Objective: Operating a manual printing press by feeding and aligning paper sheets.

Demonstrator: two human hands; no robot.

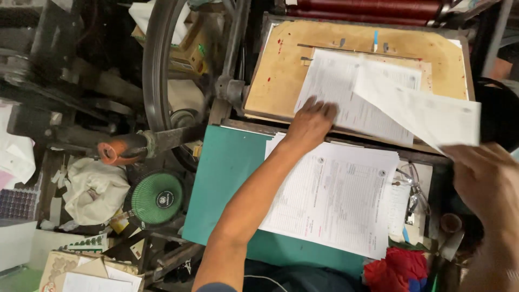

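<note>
My left hand [311, 123] reaches forward, fingers resting on the lower left corner of a printed sheet [346, 100] that lies on the tan board [281, 70] of a press. My right hand [486, 184] at the right edge holds another printed sheet [421, 111] by its near corner, lifted and blurred above the board. Under my left forearm a stack of printed forms [335, 197] lies on a green table top [224, 173].
A big dark flywheel [157, 65] and machine parts stand left of the board, with an orange-tipped lever [116, 151]. A small green fan [155, 199], crumpled cloth [94, 189], a red rag [397, 269] and spectacles [413, 181] lie around. Red rollers [367, 8] sit behind the board.
</note>
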